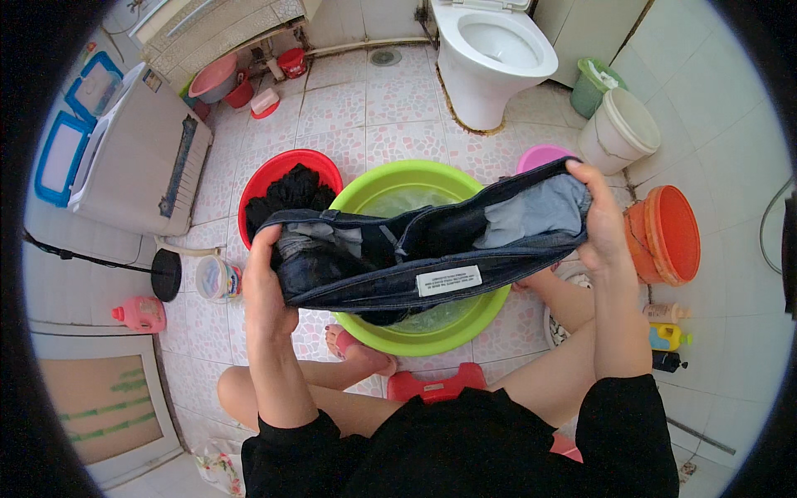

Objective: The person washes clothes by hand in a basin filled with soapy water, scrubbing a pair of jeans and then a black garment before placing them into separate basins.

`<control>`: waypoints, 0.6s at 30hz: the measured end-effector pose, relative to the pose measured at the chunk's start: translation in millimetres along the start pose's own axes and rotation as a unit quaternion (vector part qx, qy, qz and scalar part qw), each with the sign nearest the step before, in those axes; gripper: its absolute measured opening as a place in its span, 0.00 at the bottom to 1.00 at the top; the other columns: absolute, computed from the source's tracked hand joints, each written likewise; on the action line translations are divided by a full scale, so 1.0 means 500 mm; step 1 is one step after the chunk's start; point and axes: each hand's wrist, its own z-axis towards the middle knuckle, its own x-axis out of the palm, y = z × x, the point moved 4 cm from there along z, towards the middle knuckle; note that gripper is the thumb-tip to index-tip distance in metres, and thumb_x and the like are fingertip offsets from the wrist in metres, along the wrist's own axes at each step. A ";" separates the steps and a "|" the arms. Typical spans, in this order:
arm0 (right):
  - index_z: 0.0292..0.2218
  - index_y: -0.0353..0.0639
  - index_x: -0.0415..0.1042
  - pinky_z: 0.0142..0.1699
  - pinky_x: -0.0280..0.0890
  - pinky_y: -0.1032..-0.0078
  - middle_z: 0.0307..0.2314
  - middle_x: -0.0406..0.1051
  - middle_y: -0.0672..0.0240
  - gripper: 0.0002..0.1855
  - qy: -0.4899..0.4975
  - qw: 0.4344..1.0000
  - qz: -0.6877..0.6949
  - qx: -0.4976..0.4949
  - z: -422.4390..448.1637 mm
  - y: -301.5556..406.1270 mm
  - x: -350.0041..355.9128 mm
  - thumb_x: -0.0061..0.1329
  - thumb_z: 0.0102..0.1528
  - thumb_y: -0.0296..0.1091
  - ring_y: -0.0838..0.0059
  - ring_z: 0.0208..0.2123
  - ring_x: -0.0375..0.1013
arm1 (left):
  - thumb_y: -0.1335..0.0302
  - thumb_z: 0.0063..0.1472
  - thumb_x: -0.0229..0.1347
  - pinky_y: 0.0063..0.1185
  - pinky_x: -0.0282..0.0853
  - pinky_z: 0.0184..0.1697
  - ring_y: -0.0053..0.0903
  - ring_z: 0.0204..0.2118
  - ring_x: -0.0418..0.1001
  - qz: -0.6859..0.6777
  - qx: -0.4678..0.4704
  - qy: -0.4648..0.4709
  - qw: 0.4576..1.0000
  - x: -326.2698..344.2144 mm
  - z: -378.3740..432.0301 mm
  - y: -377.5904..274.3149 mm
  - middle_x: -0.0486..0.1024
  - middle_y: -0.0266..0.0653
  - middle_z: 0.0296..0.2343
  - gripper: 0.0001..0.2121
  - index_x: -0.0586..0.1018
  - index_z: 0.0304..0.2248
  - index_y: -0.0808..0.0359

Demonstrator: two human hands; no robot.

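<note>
A pair of dark blue denim jeans (373,280) is stretched by its waistband over a lime-green basin (448,339). My left hand (269,286) grips the waistband's left end, thumb on top. At the opposite end, my right hand (601,218) pinches it, raised a little higher. The waist opening faces up, so the light-blue pocket lining (542,208) and a white label (449,281) with writing show inside. Sudsy water (405,200) lies in the basin; the lower part of the jeans hangs toward it, mostly hidden. Left of the basin, a red basin (314,159) holds black cloth (292,193).
Before me is a red plastic stool (436,385). A twin-tub washing machine (137,149) stands left, near a white tub (215,278) and pink jug (142,314). Rightward are an orange bucket (666,236), white bucket (619,131) and several bottles (667,336). A toilet (492,62) stands ahead.
</note>
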 end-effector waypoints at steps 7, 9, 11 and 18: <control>0.29 0.42 0.68 0.42 0.59 0.71 0.28 0.70 0.66 0.15 -0.157 0.987 -0.002 0.039 0.085 -0.126 -0.102 0.44 0.49 0.46 0.71 0.31 0.68 | 0.63 0.57 0.41 0.22 0.61 0.44 0.27 0.35 0.70 0.125 -0.032 0.007 0.992 -0.048 0.094 0.136 0.73 0.40 0.31 0.18 0.72 0.35 0.71; 0.34 0.36 0.69 0.43 0.57 0.75 0.31 0.69 0.63 0.19 -0.170 0.984 -0.048 0.011 0.159 -0.231 -0.208 0.41 0.52 0.45 0.72 0.33 0.66 | 0.61 0.57 0.41 0.26 0.59 0.45 0.35 0.38 0.69 0.334 0.006 -0.058 0.941 -0.057 0.152 0.242 0.72 0.46 0.33 0.21 0.71 0.36 0.74; 0.42 0.31 0.64 0.45 0.57 0.73 0.36 0.68 0.54 0.27 -0.217 0.920 -0.328 -0.008 0.197 -0.312 -0.203 0.37 0.54 0.49 0.64 0.37 0.66 | 0.60 0.57 0.39 0.30 0.59 0.44 0.44 0.39 0.68 0.506 0.123 -0.126 0.844 -0.130 0.190 0.353 0.71 0.53 0.34 0.22 0.67 0.39 0.74; 0.38 0.41 0.58 0.31 0.65 0.62 0.33 0.59 0.53 0.18 -0.146 0.689 -0.705 -0.086 0.239 -0.573 -0.163 0.37 0.54 0.46 0.53 0.33 0.66 | 0.65 0.53 0.48 0.34 0.66 0.29 0.45 0.30 0.70 0.659 0.007 -0.053 0.750 -0.013 0.181 0.546 0.62 0.55 0.38 0.33 0.43 0.55 0.51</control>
